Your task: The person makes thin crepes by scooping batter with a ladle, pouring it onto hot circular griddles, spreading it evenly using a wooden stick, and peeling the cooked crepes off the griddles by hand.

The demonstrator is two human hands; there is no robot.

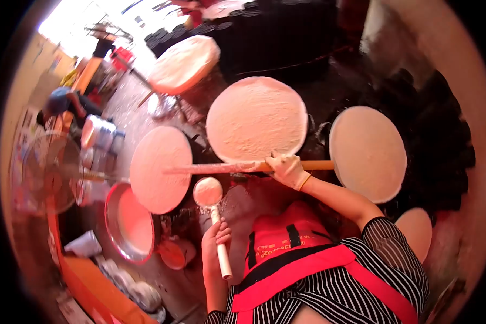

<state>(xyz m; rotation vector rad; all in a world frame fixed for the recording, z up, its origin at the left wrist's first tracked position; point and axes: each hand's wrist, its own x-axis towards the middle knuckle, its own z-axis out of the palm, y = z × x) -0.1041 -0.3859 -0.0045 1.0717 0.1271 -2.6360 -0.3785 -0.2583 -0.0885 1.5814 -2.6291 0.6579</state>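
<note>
My left hand point(217, 234), bare, is wrapped round the pale handle of a ladle point(208, 193), whose round bowl is filled with pale batter. My right hand point(287, 169), in a whitish glove, is closed on a long wooden stick point(313, 165). The stick lies nearly level across the view, its batter-coated end over the left round sheet point(159, 170). Just beyond the right hand is a large round sheet point(256, 119) covered with pale batter. Another round sheet point(368, 154) is to the right of the stick.
A red-rimmed basin point(113, 221) of pale liquid and a reddish bucket point(176, 252) stand at lower left. A fan point(51, 173) is at far left. Behind it a person point(65, 101) bends over. Another round sheet point(184, 63) is tilted at upper left; dark stacked shapes point(281, 38) stand behind.
</note>
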